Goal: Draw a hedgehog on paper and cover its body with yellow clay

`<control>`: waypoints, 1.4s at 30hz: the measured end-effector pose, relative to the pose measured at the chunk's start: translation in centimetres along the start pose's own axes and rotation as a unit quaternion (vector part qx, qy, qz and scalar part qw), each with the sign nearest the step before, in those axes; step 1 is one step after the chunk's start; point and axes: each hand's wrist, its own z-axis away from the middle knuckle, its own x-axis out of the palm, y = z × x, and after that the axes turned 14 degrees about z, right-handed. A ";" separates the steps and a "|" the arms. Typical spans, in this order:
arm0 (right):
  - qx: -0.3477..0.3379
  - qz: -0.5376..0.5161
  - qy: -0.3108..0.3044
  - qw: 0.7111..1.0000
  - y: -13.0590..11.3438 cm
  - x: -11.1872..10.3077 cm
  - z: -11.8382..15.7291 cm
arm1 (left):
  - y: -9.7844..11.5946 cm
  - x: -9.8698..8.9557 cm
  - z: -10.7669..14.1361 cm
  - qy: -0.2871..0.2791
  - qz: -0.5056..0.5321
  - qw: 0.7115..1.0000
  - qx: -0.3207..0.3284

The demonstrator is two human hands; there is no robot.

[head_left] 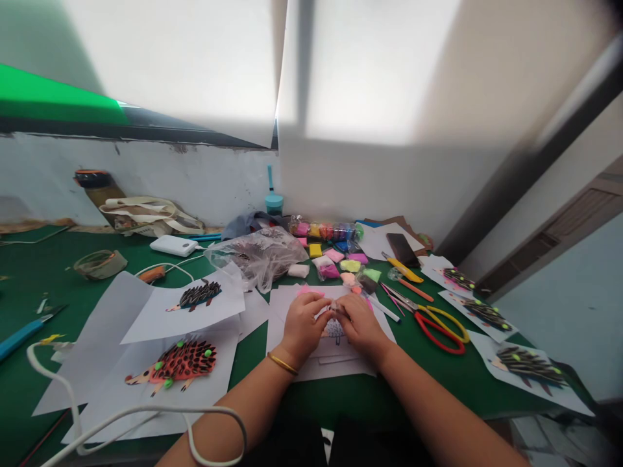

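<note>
My left hand (305,322) and my right hand (359,321) meet over white paper sheets (311,371) in the middle of the green table. Their fingertips are pinched together around something small and greyish that I cannot make out. Below the fingers, a dotted hedgehog-like drawing (335,331) shows on the top sheet. Pink clay (310,291) lies on the paper just behind my left hand. A gold bangle circles my left wrist. A white marker (385,309) lies to the right of my right hand.
Clay packets (335,255) and a plastic bag (263,256) lie behind the paper. Scissors (440,331), a yellow cutter (403,268) and a phone (402,249) are on the right. Finished hedgehog pictures (187,363) flank both sides. A white cable (146,410) loops at the front left.
</note>
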 end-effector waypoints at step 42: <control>-0.007 -0.027 0.013 1.000 -0.5 -0.4 0.0 | 0.4 -0.1 0.0 -0.014 -0.039 0.998 0.056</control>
